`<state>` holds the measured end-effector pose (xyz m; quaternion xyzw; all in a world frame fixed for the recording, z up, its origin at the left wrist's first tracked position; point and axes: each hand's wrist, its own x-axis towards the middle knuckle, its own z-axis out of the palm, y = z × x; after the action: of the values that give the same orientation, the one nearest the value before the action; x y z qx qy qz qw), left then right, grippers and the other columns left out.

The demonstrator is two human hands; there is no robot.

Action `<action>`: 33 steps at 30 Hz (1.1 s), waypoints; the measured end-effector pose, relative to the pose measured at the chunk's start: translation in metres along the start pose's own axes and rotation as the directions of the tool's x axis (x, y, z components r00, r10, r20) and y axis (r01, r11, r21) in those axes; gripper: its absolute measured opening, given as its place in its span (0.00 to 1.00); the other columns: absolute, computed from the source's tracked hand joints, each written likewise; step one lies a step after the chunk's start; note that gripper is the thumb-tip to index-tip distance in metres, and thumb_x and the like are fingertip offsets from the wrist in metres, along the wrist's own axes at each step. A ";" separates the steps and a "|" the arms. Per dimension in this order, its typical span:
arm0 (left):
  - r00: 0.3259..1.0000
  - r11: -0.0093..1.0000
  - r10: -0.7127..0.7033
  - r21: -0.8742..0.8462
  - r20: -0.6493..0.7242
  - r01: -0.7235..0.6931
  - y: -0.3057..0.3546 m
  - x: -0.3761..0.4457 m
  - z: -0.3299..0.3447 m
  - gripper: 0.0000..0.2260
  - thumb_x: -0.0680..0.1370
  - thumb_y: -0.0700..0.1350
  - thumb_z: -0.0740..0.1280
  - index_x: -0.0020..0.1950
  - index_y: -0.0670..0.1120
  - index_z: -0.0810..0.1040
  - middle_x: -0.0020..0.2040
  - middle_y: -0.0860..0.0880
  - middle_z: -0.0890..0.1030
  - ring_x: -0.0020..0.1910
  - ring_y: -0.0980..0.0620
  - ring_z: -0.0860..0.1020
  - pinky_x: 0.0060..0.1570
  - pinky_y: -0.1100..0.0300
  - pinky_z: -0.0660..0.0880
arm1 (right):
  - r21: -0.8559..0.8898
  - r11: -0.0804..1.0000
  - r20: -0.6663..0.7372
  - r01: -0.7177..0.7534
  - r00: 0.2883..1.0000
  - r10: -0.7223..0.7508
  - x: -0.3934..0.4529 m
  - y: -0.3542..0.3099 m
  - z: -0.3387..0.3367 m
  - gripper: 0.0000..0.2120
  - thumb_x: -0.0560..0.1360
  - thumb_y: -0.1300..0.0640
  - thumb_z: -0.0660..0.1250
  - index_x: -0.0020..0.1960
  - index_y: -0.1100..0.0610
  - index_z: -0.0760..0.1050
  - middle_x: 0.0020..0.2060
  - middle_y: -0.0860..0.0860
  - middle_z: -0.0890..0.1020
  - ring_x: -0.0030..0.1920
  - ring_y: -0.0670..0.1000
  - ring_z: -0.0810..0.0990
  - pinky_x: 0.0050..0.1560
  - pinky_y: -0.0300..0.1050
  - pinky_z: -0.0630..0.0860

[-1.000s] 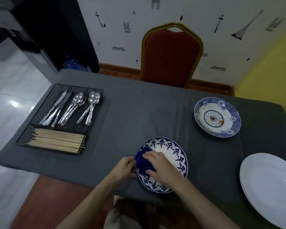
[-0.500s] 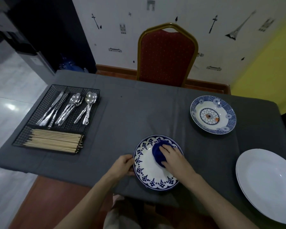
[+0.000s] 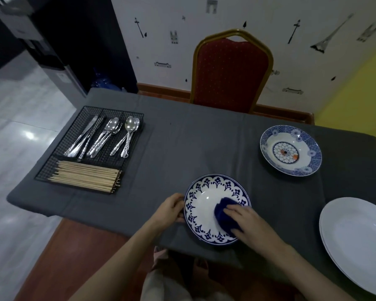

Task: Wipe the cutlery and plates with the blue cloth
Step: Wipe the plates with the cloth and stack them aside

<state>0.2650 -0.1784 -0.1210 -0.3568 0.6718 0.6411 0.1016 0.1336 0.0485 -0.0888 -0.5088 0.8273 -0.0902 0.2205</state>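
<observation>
Grey-clothed table (image 3: 204, 148) with three plates (image 3: 290, 150), wire cutlery tray (image 3: 59, 148).

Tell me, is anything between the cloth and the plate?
Nothing visible. The right hand presses the blue cloth straight onto the blue-patterned plate, while the left hand holds its rim.

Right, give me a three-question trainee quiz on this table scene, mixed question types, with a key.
1. True or false: the right hand presses the blue cloth onto the blue-rimmed plate.
2. What does the left hand grip? A) a spoon B) that plate's edge C) the chopsticks
3. Fill in: the spoons and chopsticks lie in a black wire ____.

Key: 1 true; 2 B; 3 tray.
</observation>
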 end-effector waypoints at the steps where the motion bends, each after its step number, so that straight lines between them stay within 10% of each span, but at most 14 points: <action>1: 1.000 1.000 0.013 0.001 -0.006 -0.013 0.001 0.000 0.000 0.11 0.84 0.40 0.55 0.64 0.44 0.71 0.55 0.41 0.81 0.44 0.48 0.82 0.41 0.57 0.82 | -0.011 1.000 -0.017 -0.020 1.000 0.020 0.004 0.006 -0.004 0.29 0.76 0.56 0.65 0.74 0.51 0.59 0.72 0.45 0.63 0.70 0.48 0.60 0.69 0.42 0.61; 15: 1.000 0.999 -0.003 -0.039 0.018 0.004 0.011 -0.004 0.000 0.11 0.84 0.38 0.54 0.64 0.43 0.70 0.47 0.44 0.82 0.38 0.52 0.82 0.37 0.61 0.82 | 0.108 0.983 -0.069 0.148 0.988 -0.141 0.028 -0.046 0.029 0.30 0.73 0.58 0.68 0.73 0.52 0.63 0.70 0.45 0.66 0.68 0.48 0.62 0.70 0.40 0.58; 26: 1.000 0.999 -0.010 -0.031 -0.006 0.010 0.008 -0.002 0.002 0.12 0.84 0.38 0.54 0.66 0.42 0.70 0.48 0.48 0.80 0.38 0.52 0.82 0.38 0.61 0.82 | 0.064 0.994 -0.142 -0.092 0.985 0.101 0.060 -0.007 -0.004 0.27 0.74 0.57 0.67 0.72 0.54 0.64 0.69 0.48 0.69 0.66 0.52 0.65 0.67 0.45 0.63; 33: 1.000 0.994 -0.010 -0.106 0.017 0.012 0.006 -0.004 0.000 0.11 0.84 0.39 0.55 0.64 0.42 0.72 0.49 0.45 0.82 0.34 0.56 0.83 0.37 0.61 0.81 | 0.005 0.996 -0.096 0.084 0.992 -0.083 0.055 -0.058 0.019 0.29 0.74 0.59 0.67 0.73 0.53 0.62 0.71 0.48 0.66 0.66 0.53 0.64 0.68 0.45 0.63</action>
<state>0.2641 -0.1769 -0.1134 -0.3600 0.6339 0.6784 0.0915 0.1674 -0.0256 -0.0993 -0.5372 0.8143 -0.1274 0.1793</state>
